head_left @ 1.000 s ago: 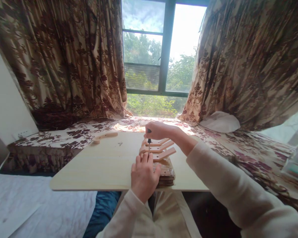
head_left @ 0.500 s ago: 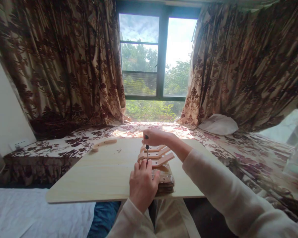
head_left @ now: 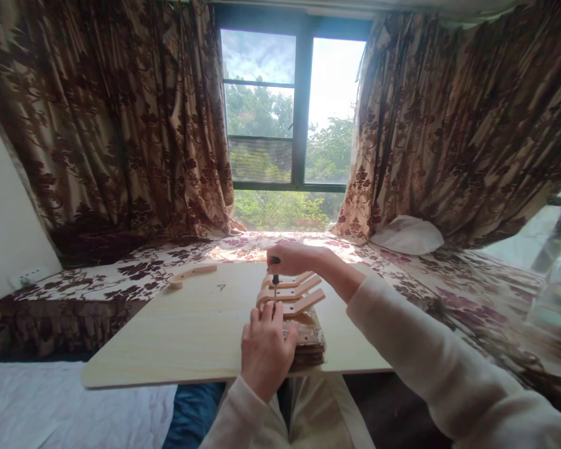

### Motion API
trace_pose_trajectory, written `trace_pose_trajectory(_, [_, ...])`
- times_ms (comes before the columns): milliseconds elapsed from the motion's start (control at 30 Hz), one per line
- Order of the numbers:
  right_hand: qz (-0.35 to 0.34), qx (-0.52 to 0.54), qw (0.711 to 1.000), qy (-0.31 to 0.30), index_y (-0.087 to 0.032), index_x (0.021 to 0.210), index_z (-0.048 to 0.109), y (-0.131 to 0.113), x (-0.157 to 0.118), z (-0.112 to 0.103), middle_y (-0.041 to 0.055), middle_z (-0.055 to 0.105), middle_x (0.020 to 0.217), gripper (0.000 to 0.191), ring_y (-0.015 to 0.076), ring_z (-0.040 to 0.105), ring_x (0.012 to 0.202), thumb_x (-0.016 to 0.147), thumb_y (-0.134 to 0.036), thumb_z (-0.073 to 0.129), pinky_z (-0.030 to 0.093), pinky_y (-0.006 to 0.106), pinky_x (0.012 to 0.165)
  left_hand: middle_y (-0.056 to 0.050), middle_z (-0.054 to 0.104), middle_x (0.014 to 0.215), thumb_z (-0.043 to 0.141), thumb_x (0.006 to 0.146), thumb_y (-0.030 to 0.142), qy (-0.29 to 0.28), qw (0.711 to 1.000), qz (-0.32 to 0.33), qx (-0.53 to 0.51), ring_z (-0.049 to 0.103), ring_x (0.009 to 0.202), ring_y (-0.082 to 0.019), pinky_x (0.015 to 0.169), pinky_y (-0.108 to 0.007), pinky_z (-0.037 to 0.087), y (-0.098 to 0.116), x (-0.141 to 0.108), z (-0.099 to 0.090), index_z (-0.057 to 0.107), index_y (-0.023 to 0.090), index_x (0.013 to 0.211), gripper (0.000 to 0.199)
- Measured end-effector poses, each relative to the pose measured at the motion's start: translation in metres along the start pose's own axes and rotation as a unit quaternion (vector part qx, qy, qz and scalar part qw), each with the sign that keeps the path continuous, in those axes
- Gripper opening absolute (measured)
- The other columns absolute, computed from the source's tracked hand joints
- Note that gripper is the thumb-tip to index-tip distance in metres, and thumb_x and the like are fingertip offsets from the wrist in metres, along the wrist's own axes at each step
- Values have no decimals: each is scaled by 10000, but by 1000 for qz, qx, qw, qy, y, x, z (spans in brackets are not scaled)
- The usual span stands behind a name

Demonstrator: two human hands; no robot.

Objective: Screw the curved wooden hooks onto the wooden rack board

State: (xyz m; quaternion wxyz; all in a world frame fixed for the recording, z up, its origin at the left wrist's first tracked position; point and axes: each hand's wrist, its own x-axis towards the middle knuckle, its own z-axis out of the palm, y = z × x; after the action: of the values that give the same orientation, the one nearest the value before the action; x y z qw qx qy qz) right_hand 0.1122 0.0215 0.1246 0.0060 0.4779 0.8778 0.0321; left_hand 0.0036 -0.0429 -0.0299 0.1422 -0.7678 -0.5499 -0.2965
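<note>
My right hand [head_left: 290,257] is closed around the dark handle of a screwdriver [head_left: 275,279], held upright with its shaft pointing down. Its tip meets the fingertips of my left hand [head_left: 266,352], at the left end of the nearest bent wooden hook [head_left: 303,304]. My left fingers are bent over that end, with the thumb apart on the right; the screwdriver's tip and any screw there are hidden. Behind lie more such pale hooks with dark holes. They rest by a stack of brown wooden boards [head_left: 311,337] in clear wrap, partly covered by my left hand.
A pale wooden tabletop [head_left: 168,343] is under the work. Near its far left edge lies a loose curved wooden piece [head_left: 191,275], and a few small dark screws [head_left: 221,287] lie right of it. Beyond are a flower-patterned ledge [head_left: 243,246], a white bag [head_left: 407,236] and curtains.
The view has shifted slightly. Both hands keep nearly the same place, with the right hand still on the upright screwdriver and the left at its tip.
</note>
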Motion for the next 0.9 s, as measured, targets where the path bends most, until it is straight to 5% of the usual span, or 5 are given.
trace_pose_trajectory(200, [48, -28, 998, 22, -155, 1144, 563, -2, 3, 9, 81, 592, 1127, 310, 191, 597, 939, 900, -342, 527, 506, 398, 792, -87, 564, 1183, 517, 865, 321, 2, 1000, 0, -2, 495, 1027, -259, 803, -355, 438, 0, -1, -1, 554, 174, 1199, 367])
trace_pose_trajectory(900, [-6, -42, 999, -8, -159, 1087, 591, -13, -3, -7, 66, 610, 1084, 260, 177, 602, 910, 899, -329, 530, 508, 380, 780, -69, 555, 1216, 497, 865, 289, 20, 999, -9, -32, 467, 1103, -254, 891, -373, 419, -4, -4, 9, 567, 181, 1184, 344])
